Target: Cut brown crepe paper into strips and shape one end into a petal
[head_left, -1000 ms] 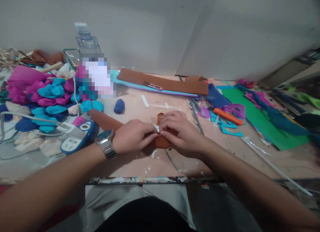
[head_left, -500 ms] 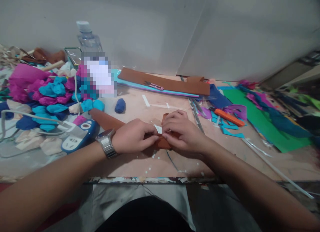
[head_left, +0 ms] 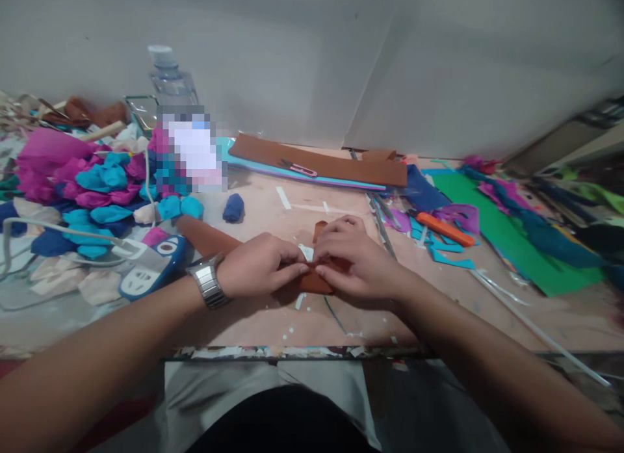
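A long brown strip of paper or thin sheet point(head_left: 207, 236) runs from the left, under my left hand, to my fingertips. My left hand point(head_left: 263, 266), with a metal watch point(head_left: 208, 283) at the wrist, pinches it between thumb and forefinger. Close beside it, my right hand point(head_left: 353, 261) has its fingers curled over the strip's right part, the thumb pressing on it. The two thumb tips nearly meet. Between the hands shows a small white piece point(head_left: 307, 252) that I cannot make out. My fingers cover most of the strip's middle.
Crumpled coloured bundles point(head_left: 102, 180) and a blue-and-white power strip point(head_left: 153, 271) lie left. Behind are a bottle point(head_left: 170, 82), a blurred-out item and small snips point(head_left: 299, 169) on a brown sheet point(head_left: 322, 159). Right are an orange cutter point(head_left: 446, 229), metal scissors or tweezers point(head_left: 383, 222) and green sheet point(head_left: 541, 245).
My hands hold nearly the same place on the brown strip, with only a slight shift of the fingers. The view has moved very slightly.
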Tool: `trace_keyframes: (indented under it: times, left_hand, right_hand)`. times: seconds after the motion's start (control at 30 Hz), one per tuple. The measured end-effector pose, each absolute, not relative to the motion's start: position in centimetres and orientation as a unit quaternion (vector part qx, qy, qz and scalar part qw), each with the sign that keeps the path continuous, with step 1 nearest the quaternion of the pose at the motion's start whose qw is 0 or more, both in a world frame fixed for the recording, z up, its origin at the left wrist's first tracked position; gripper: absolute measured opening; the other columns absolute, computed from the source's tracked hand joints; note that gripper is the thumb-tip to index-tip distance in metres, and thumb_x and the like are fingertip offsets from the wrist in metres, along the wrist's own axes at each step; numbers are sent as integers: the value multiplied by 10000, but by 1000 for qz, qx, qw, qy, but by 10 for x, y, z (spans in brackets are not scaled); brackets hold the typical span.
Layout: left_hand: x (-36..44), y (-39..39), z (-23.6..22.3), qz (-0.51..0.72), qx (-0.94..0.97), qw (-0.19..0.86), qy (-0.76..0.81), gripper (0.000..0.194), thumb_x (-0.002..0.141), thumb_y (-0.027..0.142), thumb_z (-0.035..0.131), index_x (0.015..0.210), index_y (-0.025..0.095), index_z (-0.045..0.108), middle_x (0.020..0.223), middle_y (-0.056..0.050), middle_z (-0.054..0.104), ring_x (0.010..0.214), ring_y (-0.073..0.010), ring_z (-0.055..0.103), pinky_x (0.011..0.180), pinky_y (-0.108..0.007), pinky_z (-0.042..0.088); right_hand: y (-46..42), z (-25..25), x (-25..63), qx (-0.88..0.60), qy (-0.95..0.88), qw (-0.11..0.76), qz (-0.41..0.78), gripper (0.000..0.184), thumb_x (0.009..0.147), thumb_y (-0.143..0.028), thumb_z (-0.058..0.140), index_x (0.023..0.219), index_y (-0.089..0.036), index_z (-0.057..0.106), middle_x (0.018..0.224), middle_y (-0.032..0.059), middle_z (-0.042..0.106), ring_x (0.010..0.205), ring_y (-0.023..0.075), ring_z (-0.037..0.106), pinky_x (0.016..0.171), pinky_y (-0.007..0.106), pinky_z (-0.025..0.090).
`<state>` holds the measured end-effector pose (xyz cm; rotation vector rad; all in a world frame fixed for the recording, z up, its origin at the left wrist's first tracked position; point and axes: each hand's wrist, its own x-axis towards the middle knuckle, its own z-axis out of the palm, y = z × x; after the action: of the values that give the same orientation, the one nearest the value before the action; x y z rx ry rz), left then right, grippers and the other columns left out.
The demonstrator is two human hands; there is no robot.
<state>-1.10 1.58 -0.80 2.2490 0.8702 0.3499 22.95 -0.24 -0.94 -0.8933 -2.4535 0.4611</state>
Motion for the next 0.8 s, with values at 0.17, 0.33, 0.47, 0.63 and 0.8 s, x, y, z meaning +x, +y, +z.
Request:
trace_keyframes:
  times: [0.17,0.33,0.47,0.63,0.8]
  left_hand:
    - [-10,14,-7,138,859,367,330,301,1000,331,569,798,168,721,687,10,689,603,-105,567,592,-222,358]
    - [-11,15,-5,139,850,397,316,301,998,315,563,775,160,691,669,15,646,610,-103,537,591,-214,363]
    - [-10,14,-5,136,843,407,325,292,995,300,560,768,157,676,650,20,627,584,-96,513,570,-211,348]
    - [-10,15,-5,132,831,434,322,250,973,290,574,811,151,705,650,22,610,601,-101,497,567,-213,343]
    - [-11,16,-5,123,813,465,329,212,933,246,554,798,148,686,647,25,585,599,-107,483,565,-220,340]
  right_hand:
    - [-5,-10,228,-321,-897,261,157,75,963,-270,656,928,-249,719,861,9,726,958,216,625,1115,502,274]
    - [-4,-14,228,-322,-892,284,140,87,965,-252,670,906,-258,734,833,-4,729,911,202,637,1096,495,301]
    - [-3,-14,228,-315,-892,293,137,57,951,-247,692,956,-263,746,841,-15,742,889,188,642,1097,485,313]
    - [-3,-15,227,-312,-889,313,119,66,953,-238,697,947,-265,757,820,-20,742,852,177,651,1090,478,326]
    - [-2,-17,227,-308,-889,319,112,123,959,-226,688,1022,-289,772,832,-19,752,864,183,658,1093,479,335]
